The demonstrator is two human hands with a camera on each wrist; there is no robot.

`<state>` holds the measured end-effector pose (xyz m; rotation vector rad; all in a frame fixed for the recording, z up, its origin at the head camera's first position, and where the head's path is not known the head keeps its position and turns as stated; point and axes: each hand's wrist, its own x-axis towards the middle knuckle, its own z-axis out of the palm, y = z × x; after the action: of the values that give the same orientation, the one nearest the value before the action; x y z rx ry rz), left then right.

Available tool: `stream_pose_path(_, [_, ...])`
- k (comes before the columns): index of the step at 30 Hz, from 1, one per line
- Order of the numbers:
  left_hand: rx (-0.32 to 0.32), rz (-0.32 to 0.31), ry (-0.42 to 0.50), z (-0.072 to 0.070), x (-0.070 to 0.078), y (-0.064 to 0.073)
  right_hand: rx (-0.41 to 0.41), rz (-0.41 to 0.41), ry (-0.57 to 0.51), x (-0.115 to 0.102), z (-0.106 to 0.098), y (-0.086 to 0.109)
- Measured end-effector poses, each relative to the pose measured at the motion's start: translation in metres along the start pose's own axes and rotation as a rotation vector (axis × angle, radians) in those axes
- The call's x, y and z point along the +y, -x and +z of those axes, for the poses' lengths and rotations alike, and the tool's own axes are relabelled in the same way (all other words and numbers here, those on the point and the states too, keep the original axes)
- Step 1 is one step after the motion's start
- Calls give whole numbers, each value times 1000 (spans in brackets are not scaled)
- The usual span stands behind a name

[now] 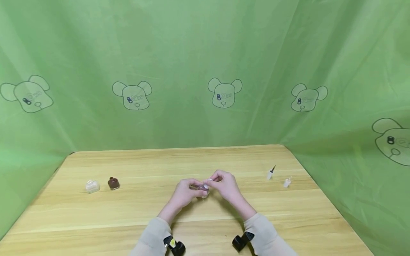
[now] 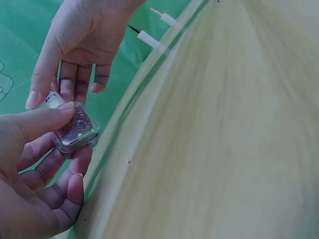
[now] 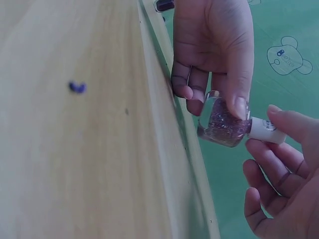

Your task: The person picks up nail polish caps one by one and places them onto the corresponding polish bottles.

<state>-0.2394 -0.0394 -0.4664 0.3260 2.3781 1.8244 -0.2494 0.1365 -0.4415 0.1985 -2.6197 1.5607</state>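
Note:
Between thumb and fingers, my left hand (image 1: 185, 193) holds a clear nail polish bottle (image 2: 79, 130) with purplish glitter inside. My right hand (image 1: 226, 186) pinches the bottle's white cap (image 3: 266, 130) between thumb and fingertips. In the right wrist view the cap sits at the bottle's neck, in line with it, and the bottle lies tilted on its side. Both hands meet over the middle of the table, with the bottle mostly covered by fingers in the head view.
On the wooden table (image 1: 128, 213), a clear-whitish bottle (image 1: 92, 186) and a dark red bottle (image 1: 113, 183) stand uncapped at left. Two white caps with brushes pointing up stand at right, one dark-bristled cap (image 1: 270, 174) and one pale cap (image 1: 287, 182). Green curtain (image 1: 179, 53) surrounds the table.

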Motion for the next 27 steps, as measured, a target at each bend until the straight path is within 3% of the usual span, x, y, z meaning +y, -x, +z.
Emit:
stream_pose_path(6, [4,-19,28,3,4,1,-46,-11,-38,0,-6,-2])
stream_pose_path(11, [20,-24,55,5,7,2,-210,-55,-109,3,-17,-5])
stream_pose_path(17, [23,-43,69,6,6,2,-382,-137,-97,5,-29,-7])
stream_pose_path(27, [10,-35,78,8,9,4,-330,-141,-54,6,-31,-8])
